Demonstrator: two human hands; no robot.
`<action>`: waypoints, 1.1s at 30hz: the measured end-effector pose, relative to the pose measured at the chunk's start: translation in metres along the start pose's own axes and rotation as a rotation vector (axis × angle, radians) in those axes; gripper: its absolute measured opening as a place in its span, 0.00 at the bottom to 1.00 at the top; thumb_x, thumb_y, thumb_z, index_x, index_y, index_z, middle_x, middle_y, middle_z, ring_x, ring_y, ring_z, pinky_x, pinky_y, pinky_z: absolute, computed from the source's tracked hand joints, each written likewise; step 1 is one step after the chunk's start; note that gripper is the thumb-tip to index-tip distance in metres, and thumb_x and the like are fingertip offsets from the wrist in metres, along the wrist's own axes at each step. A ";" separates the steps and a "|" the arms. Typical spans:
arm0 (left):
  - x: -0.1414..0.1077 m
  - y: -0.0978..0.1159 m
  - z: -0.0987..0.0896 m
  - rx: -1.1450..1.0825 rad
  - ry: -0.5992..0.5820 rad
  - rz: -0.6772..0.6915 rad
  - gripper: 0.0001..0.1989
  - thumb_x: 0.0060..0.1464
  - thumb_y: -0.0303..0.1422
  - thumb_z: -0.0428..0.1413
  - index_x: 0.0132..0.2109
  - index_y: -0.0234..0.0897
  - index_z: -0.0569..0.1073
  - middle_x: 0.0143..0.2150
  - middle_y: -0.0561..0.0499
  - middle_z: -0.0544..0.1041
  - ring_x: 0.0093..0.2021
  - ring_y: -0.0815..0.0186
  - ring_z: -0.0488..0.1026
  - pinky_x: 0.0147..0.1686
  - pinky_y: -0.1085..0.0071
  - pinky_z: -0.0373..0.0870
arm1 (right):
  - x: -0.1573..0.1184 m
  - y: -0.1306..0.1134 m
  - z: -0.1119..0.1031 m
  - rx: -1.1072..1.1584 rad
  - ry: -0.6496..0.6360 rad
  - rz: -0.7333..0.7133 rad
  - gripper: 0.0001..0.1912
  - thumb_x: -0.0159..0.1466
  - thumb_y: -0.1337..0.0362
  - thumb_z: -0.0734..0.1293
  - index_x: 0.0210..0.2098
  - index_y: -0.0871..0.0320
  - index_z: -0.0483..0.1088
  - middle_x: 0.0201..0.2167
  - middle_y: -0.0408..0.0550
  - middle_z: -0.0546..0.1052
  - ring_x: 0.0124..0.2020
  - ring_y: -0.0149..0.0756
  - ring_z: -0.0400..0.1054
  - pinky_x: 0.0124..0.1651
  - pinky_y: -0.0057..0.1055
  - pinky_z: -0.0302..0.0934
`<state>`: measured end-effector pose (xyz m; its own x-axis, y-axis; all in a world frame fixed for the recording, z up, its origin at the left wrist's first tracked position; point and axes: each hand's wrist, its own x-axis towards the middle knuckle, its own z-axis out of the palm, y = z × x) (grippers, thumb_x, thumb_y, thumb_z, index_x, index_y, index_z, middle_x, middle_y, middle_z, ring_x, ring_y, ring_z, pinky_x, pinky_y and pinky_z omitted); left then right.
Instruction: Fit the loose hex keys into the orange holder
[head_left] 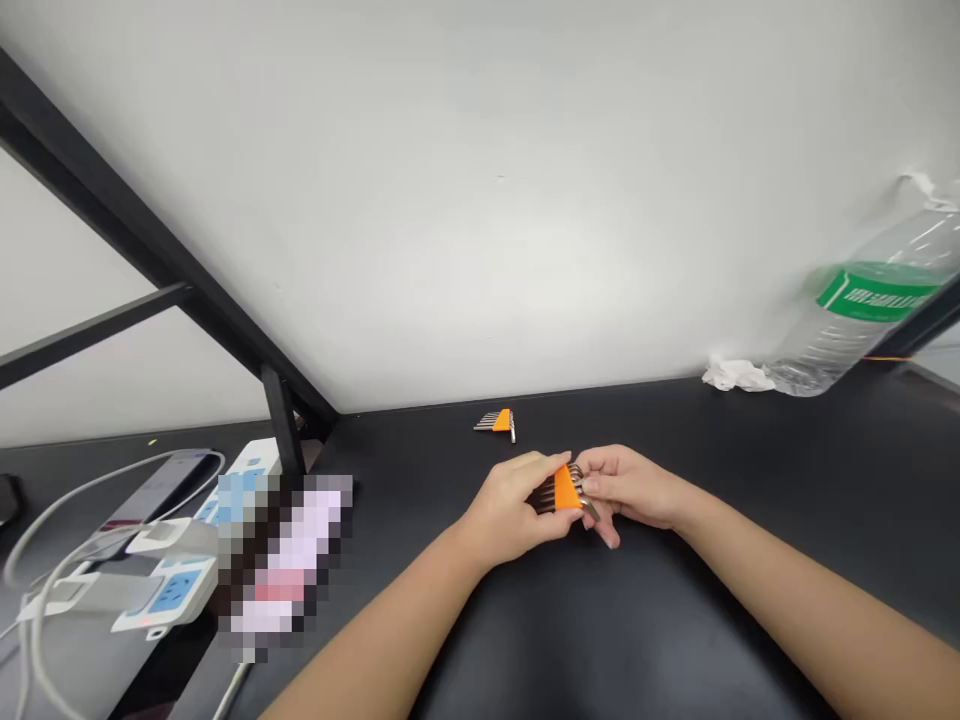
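My left hand grips a hex key set in an orange holder, thumb and fingers closed on the holder's edges. The bent short ends of the keys stick out on its right side. There my right hand pinches at one of the keys with thumb and fingers; part of the grip is hidden behind the keys. A second, smaller-looking hex key set in an orange holder lies on the black table behind my hands, near the wall.
A large clear bottle with a green label leans at the back right, beside crumpled white tissue. At left stand a black metal frame, a power strip with white cables, and a pixelated phone-like object.
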<state>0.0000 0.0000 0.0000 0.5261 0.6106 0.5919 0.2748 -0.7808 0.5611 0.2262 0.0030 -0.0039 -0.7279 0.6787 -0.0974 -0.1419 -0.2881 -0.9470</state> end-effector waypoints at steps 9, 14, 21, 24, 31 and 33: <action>0.004 0.009 0.001 0.034 0.112 0.065 0.26 0.53 0.33 0.65 0.59 0.41 0.72 0.42 0.47 0.80 0.38 0.65 0.77 0.40 0.68 0.77 | 0.005 0.004 0.015 0.335 -0.042 -0.010 0.13 0.65 0.60 0.70 0.42 0.59 0.65 0.24 0.38 0.69 0.16 0.24 0.63 0.18 0.21 0.58; 0.005 0.005 0.000 0.106 0.156 0.043 0.24 0.53 0.32 0.65 0.57 0.39 0.73 0.41 0.49 0.79 0.37 0.67 0.77 0.39 0.70 0.76 | 0.004 0.001 0.020 0.340 0.141 -0.069 0.13 0.66 0.56 0.70 0.37 0.58 0.64 0.24 0.38 0.67 0.18 0.24 0.63 0.21 0.22 0.56; 0.003 0.002 0.003 0.166 0.179 0.083 0.25 0.55 0.30 0.64 0.59 0.38 0.71 0.45 0.46 0.80 0.41 0.65 0.78 0.42 0.68 0.77 | 0.007 0.002 0.027 0.380 0.224 -0.067 0.11 0.65 0.60 0.70 0.36 0.57 0.64 0.24 0.39 0.68 0.19 0.25 0.64 0.22 0.23 0.56; 0.001 0.000 0.003 0.183 0.171 0.092 0.26 0.55 0.30 0.63 0.60 0.38 0.70 0.47 0.45 0.80 0.43 0.64 0.78 0.45 0.67 0.77 | 0.006 0.002 0.026 0.392 0.209 -0.048 0.09 0.65 0.61 0.70 0.37 0.58 0.66 0.25 0.40 0.69 0.20 0.26 0.65 0.22 0.23 0.57; 0.002 0.003 0.001 0.130 0.118 0.094 0.26 0.56 0.33 0.64 0.61 0.39 0.69 0.47 0.45 0.79 0.43 0.63 0.78 0.45 0.67 0.77 | 0.005 0.005 0.021 0.421 0.116 -0.024 0.07 0.65 0.63 0.68 0.37 0.59 0.66 0.26 0.42 0.69 0.21 0.26 0.64 0.24 0.25 0.58; 0.002 0.004 0.002 0.112 0.114 0.097 0.25 0.56 0.33 0.64 0.60 0.39 0.70 0.46 0.46 0.79 0.42 0.64 0.78 0.43 0.68 0.77 | 0.005 0.006 0.020 0.433 0.098 -0.037 0.07 0.66 0.64 0.67 0.38 0.59 0.65 0.28 0.42 0.70 0.21 0.25 0.64 0.26 0.25 0.58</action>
<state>0.0034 -0.0017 0.0023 0.4621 0.5377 0.7053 0.3184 -0.8428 0.4339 0.2083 -0.0094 -0.0036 -0.6529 0.7488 -0.1141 -0.4500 -0.5046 -0.7368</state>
